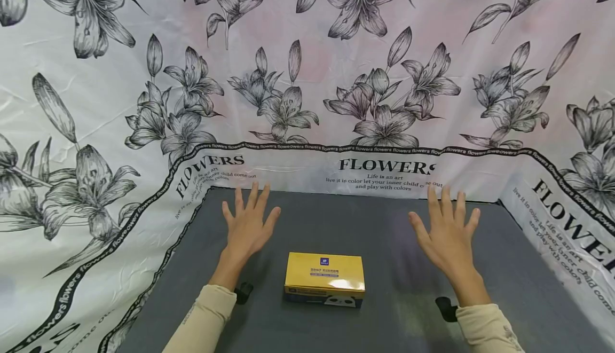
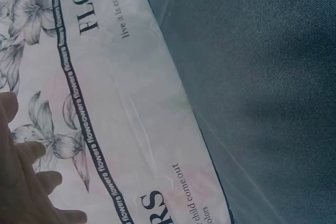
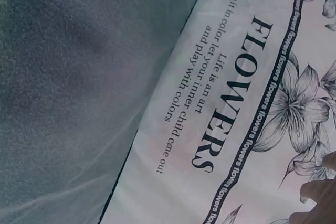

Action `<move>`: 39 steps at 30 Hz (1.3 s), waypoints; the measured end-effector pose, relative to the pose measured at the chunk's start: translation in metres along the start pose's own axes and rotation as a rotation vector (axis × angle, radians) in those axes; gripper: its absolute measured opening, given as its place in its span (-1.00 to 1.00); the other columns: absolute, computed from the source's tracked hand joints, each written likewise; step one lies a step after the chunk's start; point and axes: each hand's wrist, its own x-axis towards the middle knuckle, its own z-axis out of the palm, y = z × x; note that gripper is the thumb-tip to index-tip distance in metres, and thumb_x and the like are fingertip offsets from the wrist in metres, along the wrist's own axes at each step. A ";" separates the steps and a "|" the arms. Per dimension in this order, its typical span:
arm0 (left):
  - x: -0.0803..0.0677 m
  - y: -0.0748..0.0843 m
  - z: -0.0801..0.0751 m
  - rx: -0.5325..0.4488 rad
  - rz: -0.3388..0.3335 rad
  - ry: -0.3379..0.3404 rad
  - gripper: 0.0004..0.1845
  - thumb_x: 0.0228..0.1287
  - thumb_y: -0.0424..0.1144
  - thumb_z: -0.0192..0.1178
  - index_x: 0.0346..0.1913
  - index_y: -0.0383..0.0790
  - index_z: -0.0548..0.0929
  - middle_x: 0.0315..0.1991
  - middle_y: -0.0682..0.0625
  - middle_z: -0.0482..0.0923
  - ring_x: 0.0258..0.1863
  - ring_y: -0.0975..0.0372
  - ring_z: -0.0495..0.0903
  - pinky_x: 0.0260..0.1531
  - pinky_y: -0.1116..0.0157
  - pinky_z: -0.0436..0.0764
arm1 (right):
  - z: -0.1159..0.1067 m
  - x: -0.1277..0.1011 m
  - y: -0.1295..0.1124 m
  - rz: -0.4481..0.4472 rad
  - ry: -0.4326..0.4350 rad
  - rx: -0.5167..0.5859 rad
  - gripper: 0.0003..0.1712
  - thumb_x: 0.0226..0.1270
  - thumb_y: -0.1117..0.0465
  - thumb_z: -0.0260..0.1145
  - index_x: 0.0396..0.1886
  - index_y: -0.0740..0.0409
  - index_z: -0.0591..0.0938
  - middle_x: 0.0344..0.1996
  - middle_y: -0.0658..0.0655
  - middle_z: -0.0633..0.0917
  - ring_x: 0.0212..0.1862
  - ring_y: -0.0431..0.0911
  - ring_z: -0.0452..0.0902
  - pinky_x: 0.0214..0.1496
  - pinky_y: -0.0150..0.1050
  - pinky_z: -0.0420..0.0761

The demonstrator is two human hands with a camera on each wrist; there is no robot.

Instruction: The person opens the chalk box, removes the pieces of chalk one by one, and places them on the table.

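Both hands (image 1: pixel 250 225) (image 1: pixel 447 235) hover spread, seemingly above the yellow box (image 1: pixel 324 277)

Dark grey table mat (image 1: pixel 384 246), white backdrop cloth w/ b&w lily print (image 1: pixel 307 75) at far side & both sides, "FLOWERS" lettering (image 1: pixel 384 165) along its lower edge, far centre.

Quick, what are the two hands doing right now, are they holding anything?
Left hand: open, fingers spread, holding nothing, up and left of the yellow box.
Right hand: open, fingers spread, holding nothing, right of the box.
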 end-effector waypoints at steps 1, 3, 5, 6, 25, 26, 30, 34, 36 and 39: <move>0.000 0.000 0.000 -0.014 0.000 0.003 -0.25 0.55 0.29 -0.19 0.67 0.24 -0.09 0.70 0.01 -0.24 0.66 -0.18 -0.44 0.42 -0.46 -0.40 | 0.001 -0.001 0.000 -0.001 0.005 0.005 -0.13 0.60 -0.25 -0.06 0.70 -0.04 -0.06 0.61 0.42 0.04 0.64 0.40 -0.37 0.45 0.56 -0.41; -0.002 0.000 -0.001 -0.035 -0.002 0.012 -0.27 0.56 0.29 -0.19 0.66 0.21 -0.04 0.70 -0.01 -0.19 0.66 -0.21 -0.35 0.42 -0.47 -0.34 | 0.002 -0.002 -0.001 -0.004 0.016 0.024 -0.15 0.60 -0.24 -0.04 0.69 -0.02 0.00 0.58 0.44 0.13 0.64 0.39 -0.33 0.46 0.55 -0.41; -0.004 0.000 0.000 -0.053 -0.004 0.023 -0.28 0.56 0.28 -0.19 0.66 0.17 0.03 0.69 -0.03 -0.13 0.65 -0.22 -0.25 0.42 -0.45 -0.27 | 0.004 -0.004 -0.002 -0.009 0.028 0.043 -0.17 0.60 -0.22 -0.03 0.68 0.00 0.05 0.54 0.45 0.20 0.64 0.39 -0.28 0.47 0.54 -0.40; -0.004 0.000 0.000 -0.062 -0.004 0.030 -0.29 0.57 0.27 -0.18 0.65 0.15 0.07 0.68 -0.04 -0.08 0.65 -0.22 -0.21 0.42 -0.44 -0.24 | 0.004 -0.004 -0.003 -0.013 0.035 0.052 -0.19 0.60 -0.21 -0.02 0.67 0.02 0.08 0.53 0.45 0.23 0.63 0.39 -0.25 0.47 0.54 -0.39; -0.021 -0.006 0.011 -0.251 0.034 0.244 -0.53 0.56 0.11 0.00 0.34 0.01 0.59 0.34 -0.09 0.53 0.33 -0.10 0.39 0.20 -0.18 0.14 | 0.030 -0.016 -0.016 -0.189 0.111 0.282 -0.41 0.40 0.09 0.30 0.36 0.21 0.52 0.30 0.38 0.56 0.45 0.38 0.22 0.50 0.44 -0.12; -0.022 -0.007 0.012 -0.254 0.036 0.255 -0.54 0.56 0.10 0.01 0.32 0.00 0.60 0.33 -0.09 0.54 0.32 -0.10 0.41 0.20 -0.18 0.15 | 0.032 -0.017 -0.016 -0.198 0.102 0.288 -0.42 0.40 0.10 0.30 0.36 0.20 0.52 0.31 0.38 0.55 0.45 0.37 0.22 0.50 0.44 -0.11; -0.026 -0.009 0.017 -0.257 0.059 0.269 -0.58 0.55 0.08 0.05 0.26 -0.01 0.64 0.29 -0.10 0.57 0.29 -0.10 0.44 0.17 -0.18 0.18 | 0.041 -0.021 -0.019 -0.232 0.076 0.305 -0.42 0.36 0.14 0.33 0.34 0.19 0.54 0.30 0.38 0.56 0.44 0.37 0.25 0.47 0.46 -0.07; -0.029 -0.011 0.021 -0.260 0.097 0.241 -0.59 0.54 0.08 0.06 0.25 -0.01 0.65 0.29 -0.11 0.58 0.29 -0.11 0.46 0.17 -0.20 0.21 | 0.049 -0.025 -0.023 -0.261 0.051 0.311 -0.40 0.32 0.14 0.38 0.33 0.20 0.55 0.29 0.36 0.58 0.41 0.36 0.29 0.44 0.48 -0.03; -0.031 -0.011 0.022 -0.266 0.128 0.214 -0.59 0.53 0.06 0.08 0.25 -0.01 0.65 0.30 -0.10 0.58 0.30 -0.11 0.46 0.18 -0.21 0.23 | 0.053 -0.028 -0.025 -0.276 0.040 0.316 -0.39 0.29 0.14 0.40 0.33 0.20 0.56 0.28 0.36 0.59 0.40 0.36 0.31 0.43 0.49 -0.01; -0.034 -0.013 0.024 -0.283 0.182 0.137 -0.57 0.50 0.05 0.12 0.29 -0.01 0.62 0.33 -0.08 0.55 0.34 -0.09 0.45 0.21 -0.24 0.24 | 0.059 -0.031 -0.029 -0.298 0.030 0.322 -0.36 0.24 0.13 0.43 0.31 0.20 0.57 0.26 0.33 0.60 0.38 0.34 0.35 0.43 0.48 0.03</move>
